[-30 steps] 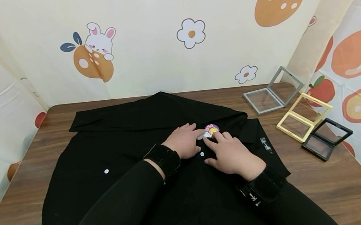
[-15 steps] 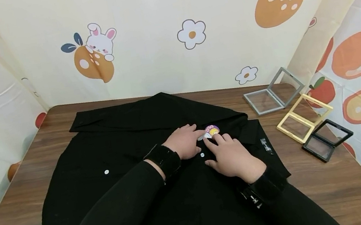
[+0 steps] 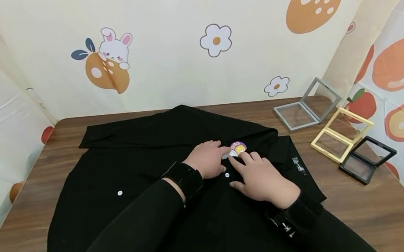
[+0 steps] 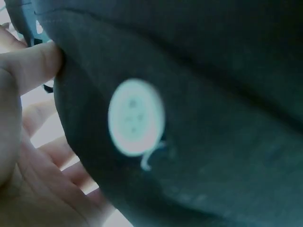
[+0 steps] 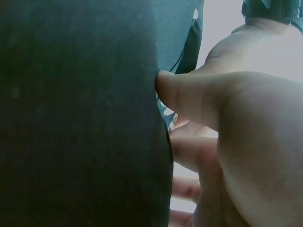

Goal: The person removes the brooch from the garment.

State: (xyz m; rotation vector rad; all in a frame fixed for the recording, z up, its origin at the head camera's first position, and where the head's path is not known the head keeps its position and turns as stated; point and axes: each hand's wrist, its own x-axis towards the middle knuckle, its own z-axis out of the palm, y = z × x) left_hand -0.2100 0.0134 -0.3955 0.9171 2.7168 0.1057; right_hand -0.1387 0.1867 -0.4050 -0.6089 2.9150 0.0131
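Note:
A black shirt [image 3: 144, 166] with white buttons is spread on the wooden table. At its middle right lies a small round patch [image 3: 238, 147] printed in purple, pink and yellow, with a whitish piece at its lower left. My left hand [image 3: 207, 160] rests on the shirt left of it, index finger reaching to the whitish piece. From the right, my right hand [image 3: 262, 178] touches the patch's lower edge with its fingertips, palm down. In the left wrist view, a white button [image 4: 136, 117] shows beside the thumb. Whether either hand pinches the cloth is hard to see; the fingers look relaxed.
On the right stand three hinged clear-windowed frames: a grey one [image 3: 301, 102], a yellow one [image 3: 330, 130] and a black one [image 3: 360, 158]. Behind the table hangs a cream printed curtain [image 3: 173, 50]. Bare wood [image 3: 360, 206] shows at the front right.
The head view has shifted very slightly, so everything sits a little lower. My right fingertips have drawn back slightly from the patch; the left hand stays in place.

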